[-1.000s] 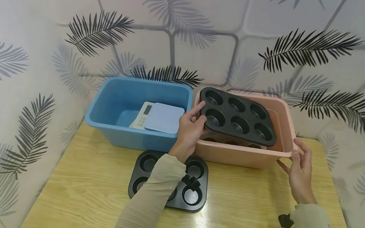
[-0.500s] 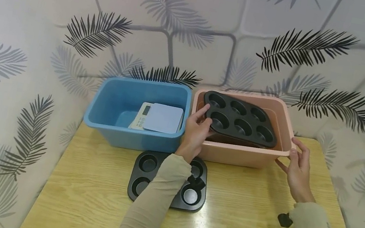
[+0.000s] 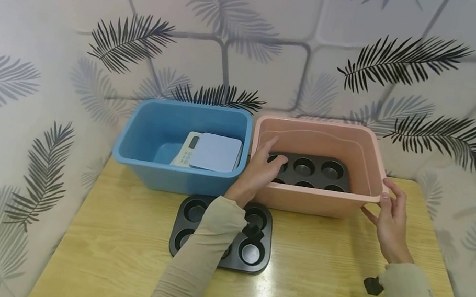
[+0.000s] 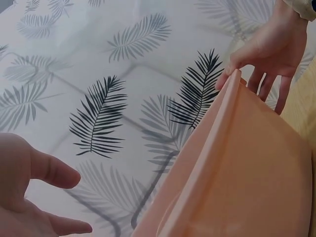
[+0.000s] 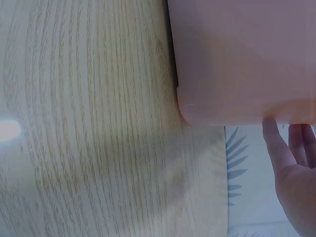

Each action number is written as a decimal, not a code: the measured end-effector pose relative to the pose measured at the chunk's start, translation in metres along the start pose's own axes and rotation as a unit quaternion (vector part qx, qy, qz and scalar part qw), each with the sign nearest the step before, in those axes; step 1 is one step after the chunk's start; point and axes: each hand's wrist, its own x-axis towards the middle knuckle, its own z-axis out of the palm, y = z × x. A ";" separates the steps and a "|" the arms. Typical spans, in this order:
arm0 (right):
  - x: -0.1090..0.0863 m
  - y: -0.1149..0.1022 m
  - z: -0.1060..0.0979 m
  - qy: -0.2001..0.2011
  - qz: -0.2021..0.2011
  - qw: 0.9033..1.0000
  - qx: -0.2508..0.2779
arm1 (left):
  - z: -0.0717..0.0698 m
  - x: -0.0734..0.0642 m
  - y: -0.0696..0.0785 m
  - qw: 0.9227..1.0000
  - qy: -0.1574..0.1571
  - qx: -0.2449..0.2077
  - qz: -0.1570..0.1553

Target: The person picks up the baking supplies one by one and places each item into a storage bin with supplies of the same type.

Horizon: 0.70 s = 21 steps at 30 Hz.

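A dark six-cup muffin pan (image 3: 304, 166) lies inside the pink plastic bin (image 3: 311, 204), its near cups partly hidden by the front wall. My left hand (image 3: 258, 172) reaches over the bin's left front rim, just above the pan's left end. Its thumb and fingers are spread apart with nothing between them, as the left hand (image 4: 24, 190) in the left wrist view confirms. At the bin's right front corner my right hand (image 3: 390, 220) pinches the rim, seen too in the left wrist view, where the right hand (image 4: 276, 44) has several fingers extended.
A blue bin (image 3: 175, 180) stands left of the pink one, holding a white kitchen scale (image 3: 215, 152). Another muffin pan (image 3: 255, 252) lies on the wooden table (image 3: 313, 289) in front, partly under my left forearm. A leaf-patterned wall covering (image 3: 257, 40) rises behind.
The muffin pan, tilted in my left hand above the pink bin's rim before, has dropped down inside it. My left hand has let go. The right hand stays at the corner.
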 end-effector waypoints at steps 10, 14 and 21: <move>-0.001 -0.001 0.001 0.001 0.000 1.000 -0.005 | -0.008 -0.003 -0.006 0.996 0.020 -0.085 -0.012; -0.001 -0.001 0.001 0.002 0.002 1.000 -0.013 | -0.014 -0.008 -0.009 0.995 0.028 -0.100 0.002; -0.001 -0.002 0.001 0.004 0.005 1.000 -0.012 | -0.025 -0.020 -0.014 0.992 0.024 -0.114 0.051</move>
